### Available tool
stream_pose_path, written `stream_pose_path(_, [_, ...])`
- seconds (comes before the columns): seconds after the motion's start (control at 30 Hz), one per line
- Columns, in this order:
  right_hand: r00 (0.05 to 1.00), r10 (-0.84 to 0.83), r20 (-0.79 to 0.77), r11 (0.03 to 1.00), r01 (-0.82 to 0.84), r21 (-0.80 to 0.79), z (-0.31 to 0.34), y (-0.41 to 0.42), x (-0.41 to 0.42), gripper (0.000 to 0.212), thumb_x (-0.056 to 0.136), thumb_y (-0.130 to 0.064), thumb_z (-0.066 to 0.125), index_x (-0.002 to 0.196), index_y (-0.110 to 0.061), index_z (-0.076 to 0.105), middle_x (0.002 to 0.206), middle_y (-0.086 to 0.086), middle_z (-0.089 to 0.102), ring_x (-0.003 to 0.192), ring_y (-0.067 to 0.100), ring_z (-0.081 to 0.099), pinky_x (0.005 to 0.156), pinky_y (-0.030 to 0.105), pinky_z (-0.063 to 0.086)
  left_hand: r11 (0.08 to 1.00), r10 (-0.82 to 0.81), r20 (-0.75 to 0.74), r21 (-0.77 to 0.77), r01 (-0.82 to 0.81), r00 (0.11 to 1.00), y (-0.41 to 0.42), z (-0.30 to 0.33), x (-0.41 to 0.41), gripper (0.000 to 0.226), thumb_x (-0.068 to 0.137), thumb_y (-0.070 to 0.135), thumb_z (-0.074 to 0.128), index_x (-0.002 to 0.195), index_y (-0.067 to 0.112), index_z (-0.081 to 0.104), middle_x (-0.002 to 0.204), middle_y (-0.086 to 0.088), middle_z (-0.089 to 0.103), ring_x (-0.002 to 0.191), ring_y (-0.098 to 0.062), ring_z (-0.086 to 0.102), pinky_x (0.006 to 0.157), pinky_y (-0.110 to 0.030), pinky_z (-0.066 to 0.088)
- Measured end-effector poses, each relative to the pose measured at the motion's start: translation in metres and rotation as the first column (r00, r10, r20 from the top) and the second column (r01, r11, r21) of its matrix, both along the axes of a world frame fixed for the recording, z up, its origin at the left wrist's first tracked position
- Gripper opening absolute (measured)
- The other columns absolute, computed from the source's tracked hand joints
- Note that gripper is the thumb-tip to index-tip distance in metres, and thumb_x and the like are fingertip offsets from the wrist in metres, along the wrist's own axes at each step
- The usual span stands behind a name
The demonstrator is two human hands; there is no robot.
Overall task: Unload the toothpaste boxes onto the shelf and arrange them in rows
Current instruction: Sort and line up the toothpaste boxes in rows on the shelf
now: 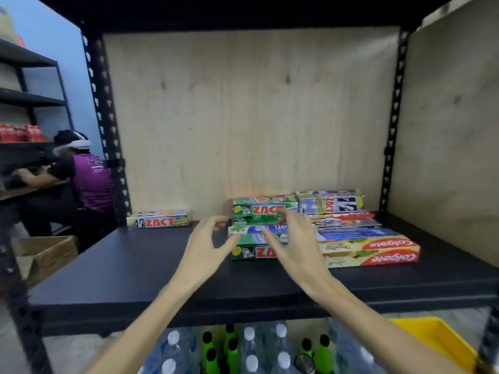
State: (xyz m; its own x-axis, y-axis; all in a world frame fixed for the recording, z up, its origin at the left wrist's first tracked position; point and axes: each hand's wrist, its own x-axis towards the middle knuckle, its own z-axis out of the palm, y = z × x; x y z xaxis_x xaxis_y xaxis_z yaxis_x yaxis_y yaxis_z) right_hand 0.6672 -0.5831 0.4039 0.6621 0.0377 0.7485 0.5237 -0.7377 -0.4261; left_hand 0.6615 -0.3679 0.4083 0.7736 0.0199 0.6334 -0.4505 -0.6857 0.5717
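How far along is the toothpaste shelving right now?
Partly done. Several toothpaste boxes already lie grouped at the right of the shelf, though unevenly. One silver box sits alone at the back left. Both hands are open and empty: the left hand and right hand reach over the green boxes. Left to do: straighten the rows and bring in the stray box.

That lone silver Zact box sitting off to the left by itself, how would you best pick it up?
Grip the silver Zact box across its narrow width near the middle, coming from above and in front. It lies flat and lengthwise against the back panel, so the rear side is blocked, but its top and front are clear. The open left hand is nearest.
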Motion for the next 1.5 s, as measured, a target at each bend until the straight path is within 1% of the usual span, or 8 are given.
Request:
stream_pose_path(0.17, [0.976, -0.216, -0.014, 0.969, 0.213, -0.122, 0.010, -0.093, 0.014, 0.053, 0.094, -0.052, 0.062, 0.133, -0.016, 0.056, 0.123, 0.002, 0.062, 0.115, 0.020, 0.050, 0.095, 0.034, 0.040, 0.996, -0.028, -0.018, 0.081, 0.029, 0.999, -0.062, 0.006, 0.023, 0.044, 0.091, 0.049, 0.066, 0.130, 0.028, 0.059, 0.132, 0.010, 0.057, 0.125, -0.008, 0.051, 0.108, -0.037, 0.044])
stream_pose_path(0.4, [0.862, -0.491, -0.125, 0.857, 0.453, -0.245, -0.003, -0.192, 0.026, 0.076, 0.081, -0.085, 0.044, 0.132, -0.030, 0.057, 0.126, 0.000, 0.064, 0.118, 0.026, 0.048, 0.091, 0.044, 0.035, 0.967, -0.122, 0.002, 0.226, 0.118, 0.993, -0.120, -0.002, 0.041, 0.035, 0.094, 0.049, 0.061, 0.123, 0.030, 0.065, 0.126, 0.015, 0.058, 0.122, -0.004, 0.047, 0.106, -0.033, 0.038])
stream_pose_path(0.57, [0.822, -0.503, -0.267, 0.862, 0.451, -0.233, -0.014, -0.208, 0.024, 0.089, 0.077, -0.093, 0.029, 0.137, -0.032, 0.053, 0.134, 0.002, 0.061, 0.126, 0.028, 0.045, 0.099, 0.046, 0.030, 0.938, -0.119, -0.004, 0.328, 0.114, 0.993, -0.139, -0.014, 0.048, 0.036, 0.097, 0.051, 0.054, 0.126, 0.032, 0.063, 0.129, 0.016, 0.058, 0.122, -0.004, 0.048, 0.104, -0.031, 0.034])
stream_pose_path(0.83, [0.774, -0.542, -0.328, 0.839, 0.478, -0.259, -0.013, -0.203, 0.020, 0.093, 0.079, -0.090, 0.035, 0.142, -0.024, 0.049, 0.130, 0.010, 0.064, 0.126, 0.035, 0.048, 0.100, 0.046, 0.028, 0.912, -0.146, 0.088, 0.399, 0.099, 0.985, -0.141, -0.016, 0.045, 0.028, 0.104, 0.042, 0.044, 0.120, 0.038, 0.067, 0.121, 0.034, 0.057, 0.123, 0.004, 0.049, 0.103, -0.032, 0.033])
stream_pose_path(0.97, [0.779, -0.546, -0.309, 0.836, 0.482, -0.262, -0.014, -0.204, 0.018, 0.097, 0.073, -0.091, 0.023, 0.139, -0.025, 0.049, 0.123, 0.007, 0.067, 0.121, 0.032, 0.052, 0.098, 0.045, 0.030, 0.840, -0.193, 0.018, 0.519, 0.156, 0.981, -0.147, -0.016, 0.035, 0.060, 0.100, 0.068, 0.020, 0.137, 0.038, 0.057, 0.141, 0.030, 0.051, 0.135, 0.009, 0.035, 0.116, -0.037, 0.022])
stream_pose_path(1.07, [0.773, -0.571, -0.276, 0.816, 0.500, -0.290, -0.013, -0.204, 0.012, 0.096, 0.075, -0.089, 0.021, 0.139, -0.025, 0.050, 0.120, 0.006, 0.068, 0.118, 0.029, 0.054, 0.097, 0.045, 0.030, 0.810, -0.185, 0.004, 0.567, 0.151, 0.983, -0.145, -0.017, 0.032, 0.072, 0.090, 0.082, 0.025, 0.141, 0.038, 0.052, 0.146, 0.028, 0.046, 0.139, 0.007, 0.031, 0.120, -0.039, 0.017])
stream_pose_path(1.33, [0.784, -0.556, -0.275, 0.823, 0.474, -0.312, -0.011, -0.214, -0.010, 0.093, 0.075, -0.086, 0.017, 0.140, -0.028, 0.050, 0.124, 0.000, 0.067, 0.119, 0.024, 0.050, 0.096, 0.043, 0.029, 0.815, -0.269, 0.017, 0.536, 0.218, 0.963, -0.144, -0.013, 0.024, 0.063, 0.084, 0.082, 0.047, 0.130, 0.040, 0.057, 0.133, 0.029, 0.051, 0.128, 0.012, 0.036, 0.108, -0.016, 0.020])
stream_pose_path(1.5, [0.779, -0.557, -0.289, 0.819, 0.459, -0.344, 0.003, -0.222, -0.006, 0.084, 0.080, -0.090, 0.023, 0.135, -0.035, 0.054, 0.119, -0.002, 0.070, 0.124, 0.024, 0.048, 0.098, 0.044, 0.025, 0.888, -0.270, -0.002, 0.387, 0.250, 0.963, -0.146, -0.004, 0.036, 0.054, 0.096, 0.073, 0.032, 0.123, 0.038, 0.064, 0.125, 0.029, 0.058, 0.124, 0.008, 0.045, 0.108, -0.033, 0.036])
